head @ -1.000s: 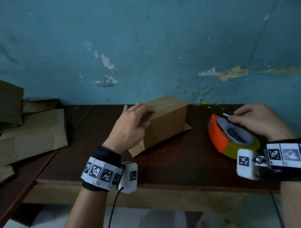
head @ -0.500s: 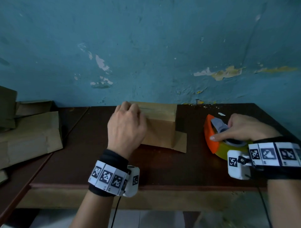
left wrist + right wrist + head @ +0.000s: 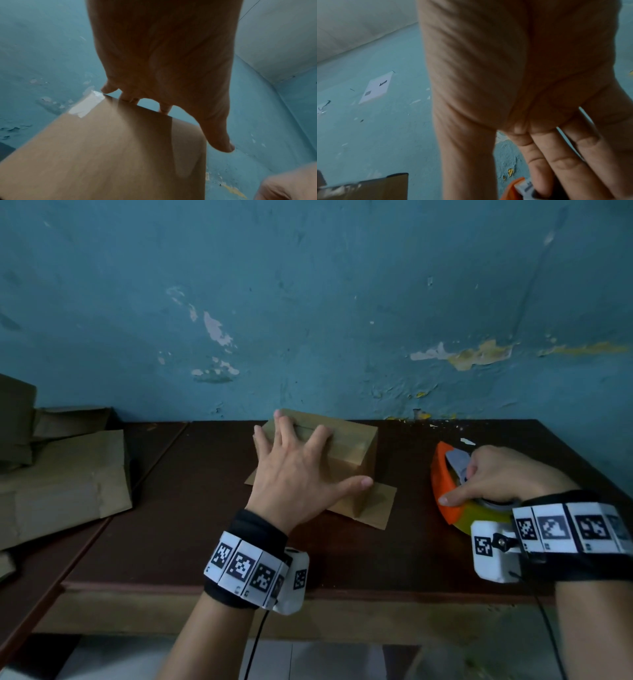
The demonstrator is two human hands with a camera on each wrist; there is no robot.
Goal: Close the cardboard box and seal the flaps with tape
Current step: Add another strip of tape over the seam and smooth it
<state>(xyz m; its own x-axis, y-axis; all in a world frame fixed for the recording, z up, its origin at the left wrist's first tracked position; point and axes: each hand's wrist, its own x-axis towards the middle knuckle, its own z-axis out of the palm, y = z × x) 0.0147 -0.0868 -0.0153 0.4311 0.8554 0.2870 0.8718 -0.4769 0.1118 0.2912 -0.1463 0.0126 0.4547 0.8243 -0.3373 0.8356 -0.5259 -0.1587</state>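
Observation:
A small brown cardboard box [image 3: 349,446] stands at the middle back of the dark table [image 3: 394,549]. Loose flaps [image 3: 376,505] lie flat on the table at its base. My left hand [image 3: 298,470] rests spread on the box top, fingertips at the far edge and thumb by the front right corner. The left wrist view shows the box [image 3: 102,155] with a strip of clear tape [image 3: 85,106] at its far corner, under my left hand [image 3: 163,67]. My right hand [image 3: 493,477] grips the orange tape dispenser [image 3: 442,474], fingers curled into it. The right wrist view shows those fingers [image 3: 556,162] on the dispenser [image 3: 517,189].
Flattened cardboard pieces [image 3: 61,474] are piled on the left. A blue peeling wall [image 3: 308,320] rises directly behind the table. The table's front edge [image 3: 308,587] runs just under both wrists.
The box has turned from slanted to nearly square with the table. My left hand has gone from its side to lying spread on top. My right hand has moved from the tape end to gripping the dispenser.

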